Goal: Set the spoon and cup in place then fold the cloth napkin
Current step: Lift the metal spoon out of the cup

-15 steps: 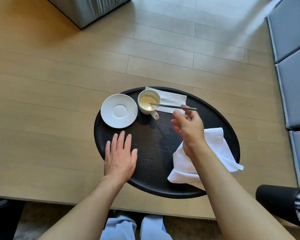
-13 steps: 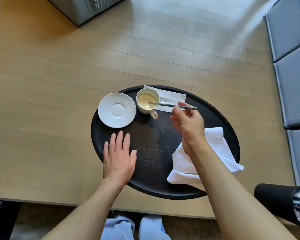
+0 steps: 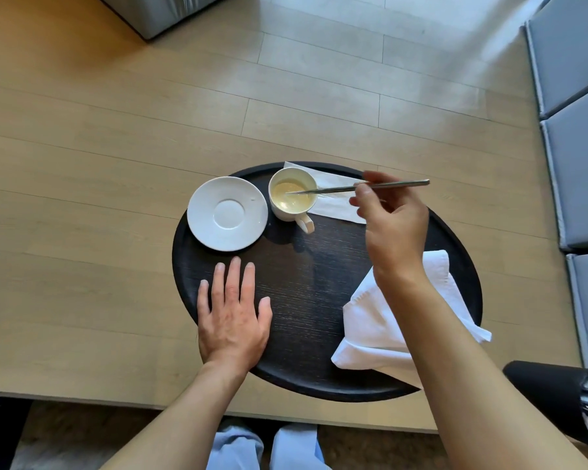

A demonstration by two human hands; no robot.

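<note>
Tray (image 3: 319,361) is near-black with a fine woodgrain. Saucer (image 3: 227,213) is plain white, cup (image 3: 293,194) white with pale yellow liquid inside, spoon (image 3: 347,188) silvery. Cloth napkin (image 3: 367,327) is white, paper napkin (image 3: 333,205) at 12 o'clock white too. Worktop (image 3: 82,232) is light tan wood planks.
</note>
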